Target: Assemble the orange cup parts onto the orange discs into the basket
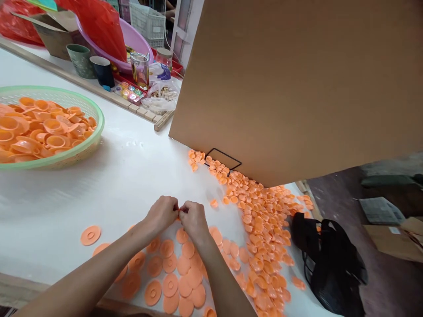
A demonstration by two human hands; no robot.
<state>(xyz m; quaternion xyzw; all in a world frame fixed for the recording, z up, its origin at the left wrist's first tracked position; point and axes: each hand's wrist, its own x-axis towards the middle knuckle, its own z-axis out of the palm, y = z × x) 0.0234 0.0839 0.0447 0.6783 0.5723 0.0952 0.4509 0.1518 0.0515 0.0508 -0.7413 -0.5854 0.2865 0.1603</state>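
My left hand [162, 212] and my right hand [194, 220] meet above the white table, fingertips pinched close together. Between them shows a sliver of a small orange plastic piece [179, 214]; the fingers hide most of it. Flat orange discs [153, 293], some with a raised ring in the middle, lie below and around my forearms. One separate disc [90, 235] rests to the left. On the right spreads a long heap of small orange cup-shaped pieces [264, 229], and a single cup-shaped piece [214, 203] lies just right of my right hand.
A green-rimmed basket [102, 119] full of hat-like orange pieces stands at left. A large cardboard sheet [297, 88] rises over the heap, with a black wire frame [223, 152] at its foot. A black bag [337, 264] sits at the right edge. Cups [102, 71] stand behind a wooden strip.
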